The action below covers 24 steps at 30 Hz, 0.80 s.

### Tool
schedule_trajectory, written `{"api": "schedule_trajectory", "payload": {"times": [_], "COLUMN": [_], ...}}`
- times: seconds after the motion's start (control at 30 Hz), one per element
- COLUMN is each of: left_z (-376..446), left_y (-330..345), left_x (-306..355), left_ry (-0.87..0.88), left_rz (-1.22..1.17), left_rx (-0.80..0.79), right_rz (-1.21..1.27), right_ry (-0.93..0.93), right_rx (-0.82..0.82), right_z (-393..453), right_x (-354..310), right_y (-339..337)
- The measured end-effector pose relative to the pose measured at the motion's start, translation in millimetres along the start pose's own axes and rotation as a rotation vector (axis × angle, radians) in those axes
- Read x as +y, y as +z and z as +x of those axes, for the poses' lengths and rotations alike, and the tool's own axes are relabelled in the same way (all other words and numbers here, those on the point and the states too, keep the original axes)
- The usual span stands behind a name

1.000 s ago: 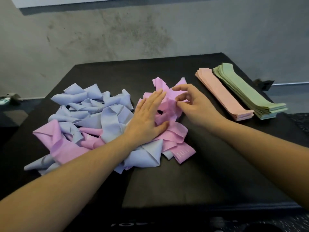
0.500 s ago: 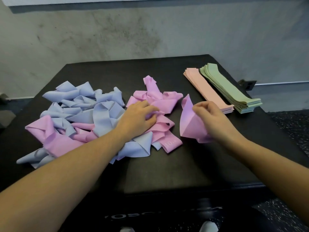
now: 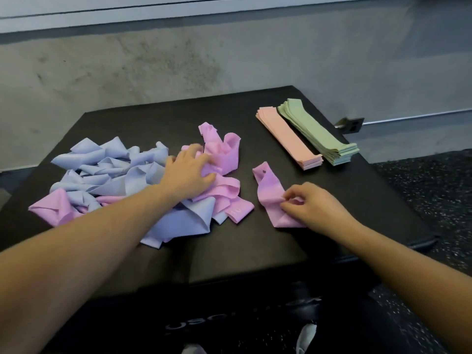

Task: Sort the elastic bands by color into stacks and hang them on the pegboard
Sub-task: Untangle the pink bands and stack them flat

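a bare concrete wall backs the black table (image 3: 255, 251). the pulled-out pink band (image 3: 271, 192) lies right of the tangled pile (image 3: 132, 180), its long axis running near-to-far and leaning left, far tip free. the right hand (image 3: 314, 204) pinches its near end, so it's the closer hand. the left hand (image 3: 190, 172) rests on the pile's pink bands, fingers seemingly curled into them, though blurred. peach stack (image 3: 288, 137) and green stack (image 3: 319, 132) sit far right.

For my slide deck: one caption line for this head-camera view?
Right hand pinches one pink band on the black table; left hand rests on the mixed pile.
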State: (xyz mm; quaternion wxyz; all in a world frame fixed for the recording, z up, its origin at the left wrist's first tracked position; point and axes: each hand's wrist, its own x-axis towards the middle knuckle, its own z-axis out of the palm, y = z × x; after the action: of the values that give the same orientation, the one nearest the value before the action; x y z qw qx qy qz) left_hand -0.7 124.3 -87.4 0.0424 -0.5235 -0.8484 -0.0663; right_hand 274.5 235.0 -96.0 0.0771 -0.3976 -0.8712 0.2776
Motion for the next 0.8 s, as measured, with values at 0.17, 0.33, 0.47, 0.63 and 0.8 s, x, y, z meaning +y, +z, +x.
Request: {"api": "schedule_trajectory", "payload": {"times": [0.17, 0.33, 0.47, 0.63, 0.8], "left_z": [-11, -53, -87, -115, -137], "left_y": [-33, -42, -46, -55, -72], "left_x": [26, 78, 122, 151, 157], "left_ry": [0.144, 0.270, 0.218, 0.079, -0.068], "left_rz": [-0.069, -0.642, -0.997, -1.098, -1.361], "left_rx": [0.104, -0.057, -0.188, -0.177, -0.185], "right_rz": [0.277, 0.628, 0.881, 1.174, 1.311], "right_ry": [-0.066, -0.018, 0.009, 0.088, 0.150], "right_rx": [0.141, 0.120, 0.107, 0.008, -0.059], "right_z": [-12, -35, -58, -83, -106], "right_x": [-4, -17, -29, -32, -30], "right_y": [-13, -40, -57, -72, -84]}}
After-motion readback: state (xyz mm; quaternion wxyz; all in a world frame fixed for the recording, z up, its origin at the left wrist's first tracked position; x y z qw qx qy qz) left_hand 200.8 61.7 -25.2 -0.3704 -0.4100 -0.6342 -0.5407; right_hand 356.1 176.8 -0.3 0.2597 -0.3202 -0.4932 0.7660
